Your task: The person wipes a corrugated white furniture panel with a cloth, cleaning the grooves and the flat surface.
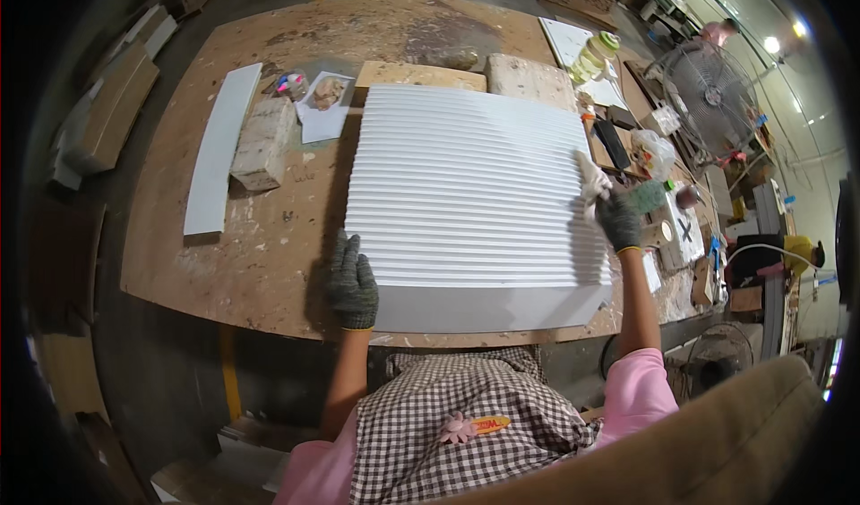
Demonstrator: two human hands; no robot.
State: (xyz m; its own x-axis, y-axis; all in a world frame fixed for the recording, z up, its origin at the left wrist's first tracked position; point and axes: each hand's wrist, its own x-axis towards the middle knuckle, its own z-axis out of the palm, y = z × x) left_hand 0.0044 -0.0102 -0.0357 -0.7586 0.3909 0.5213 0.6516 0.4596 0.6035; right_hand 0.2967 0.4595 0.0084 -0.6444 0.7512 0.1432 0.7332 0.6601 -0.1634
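Note:
A white ribbed panel (466, 192) with a smooth front edge lies before me on the worktable, its ribs running left to right. My left hand (353, 283), in a dark grey knit glove, rests against the panel's left edge near the front corner, fingers stretched out. On the right side, my right hand (618, 220), gloved alike, grips a crumpled white rag (593, 181) at the panel's right edge. Behind the panel are a wooden block (421, 77) and a paint-stained whitish block (530, 81).
A long white board (220, 151) and a stained block (265, 144) lie to the left on the worktable (287, 277). At the right stand a yellowish bottle (593, 57), a plastic bag (654, 153) and a white box (683, 236). A large fan (710, 93) is beyond.

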